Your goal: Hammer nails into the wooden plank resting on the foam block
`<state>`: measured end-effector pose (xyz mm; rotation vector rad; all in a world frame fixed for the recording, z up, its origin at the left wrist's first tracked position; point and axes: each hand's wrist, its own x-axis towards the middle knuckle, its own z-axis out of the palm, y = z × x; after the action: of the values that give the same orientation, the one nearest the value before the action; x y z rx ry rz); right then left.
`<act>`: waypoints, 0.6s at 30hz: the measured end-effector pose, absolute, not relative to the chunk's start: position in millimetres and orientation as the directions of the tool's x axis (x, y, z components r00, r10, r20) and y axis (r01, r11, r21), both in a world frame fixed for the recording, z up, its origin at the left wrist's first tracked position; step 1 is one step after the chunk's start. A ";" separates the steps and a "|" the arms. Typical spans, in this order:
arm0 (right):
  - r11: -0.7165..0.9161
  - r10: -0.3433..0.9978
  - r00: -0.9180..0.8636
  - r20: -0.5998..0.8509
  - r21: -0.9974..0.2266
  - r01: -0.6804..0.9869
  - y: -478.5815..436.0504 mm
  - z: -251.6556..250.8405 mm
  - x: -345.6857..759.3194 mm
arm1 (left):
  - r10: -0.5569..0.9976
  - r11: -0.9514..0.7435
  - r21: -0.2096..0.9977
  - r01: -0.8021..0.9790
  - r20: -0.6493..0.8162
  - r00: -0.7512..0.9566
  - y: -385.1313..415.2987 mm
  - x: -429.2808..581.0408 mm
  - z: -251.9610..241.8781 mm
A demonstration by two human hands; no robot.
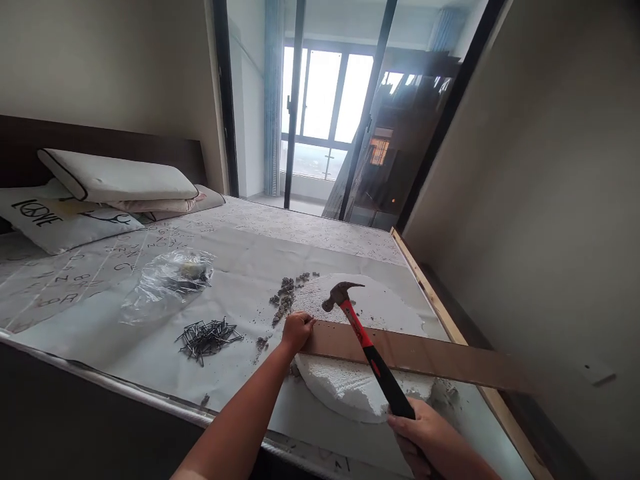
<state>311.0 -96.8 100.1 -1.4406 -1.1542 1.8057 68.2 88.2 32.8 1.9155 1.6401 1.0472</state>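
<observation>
Your right hand (425, 433) has its grip closed around the black end of a hammer (367, 347), at the near right edge of the bed (260, 247); the red and black handle slants up and left, and the steel head hangs above a white foam disc (350, 387). Your left hand (297, 330) has its grip pinched shut at the left end of a long brown wooden board (420, 357), which lies across the foam disc and runs off to the right. Just left of that hand lies a loose pile of nails (207, 337), with a crumpled clear plastic bag (167, 283) farther left. Grey crumbs (285, 300) are scattered at the disc's far left edge. Pillows (110, 180) are stacked at the far left against the dark headboard.
</observation>
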 end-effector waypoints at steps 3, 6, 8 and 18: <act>-0.405 0.840 -0.270 -0.471 -0.875 0.266 -93.5 119.5 305.3 | 0.956 -0.236 0.722 0.651 0.293 0.021 86.5 68.0 31.4; -0.312 0.872 -0.244 -0.424 -0.866 0.391 -92.8 140.5 297.6 | 0.953 -0.250 0.727 0.640 0.301 0.031 85.8 67.5 29.1; -0.278 0.890 -0.214 -0.403 -0.850 0.448 -91.8 148.1 291.7 | 0.953 -0.255 0.729 0.635 0.302 0.036 85.6 66.9 28.4; -0.266 0.894 -0.190 -0.406 -0.822 0.503 -83.0 138.8 293.7 | 0.964 -0.225 0.691 0.687 0.262 0.052 85.1 65.9 29.5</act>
<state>293.7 -83.0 138.8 -1.7067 -1.6158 1.4446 65.9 85.1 29.5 1.9558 1.6554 0.9898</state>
